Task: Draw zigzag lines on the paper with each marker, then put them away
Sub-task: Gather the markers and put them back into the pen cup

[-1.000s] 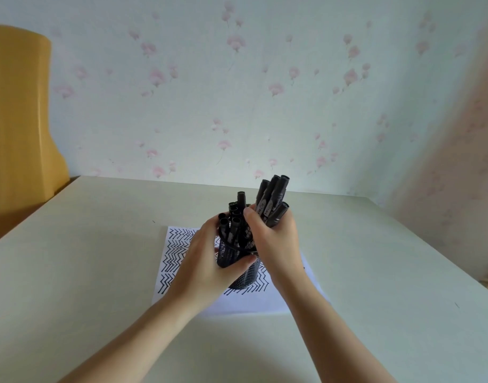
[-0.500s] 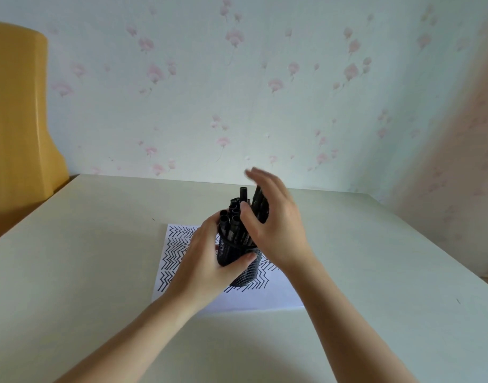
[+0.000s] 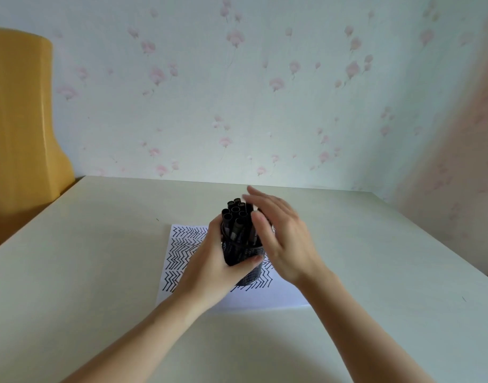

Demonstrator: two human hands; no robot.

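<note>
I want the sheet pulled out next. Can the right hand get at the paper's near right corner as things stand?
Probably yes: the right hand is open, and that part of the paper lies bare; the pen holder stands farther back.

A room in a home, by the look of it: the wall [image 3: 265, 106] behind carries pale wallpaper scattered with small pink flowers, a plain cream desk [image 3: 99, 272] stands pushed into the corner against it, and a piece of yellow wooden furniture [image 3: 19, 128] rises at the left edge.
</note>
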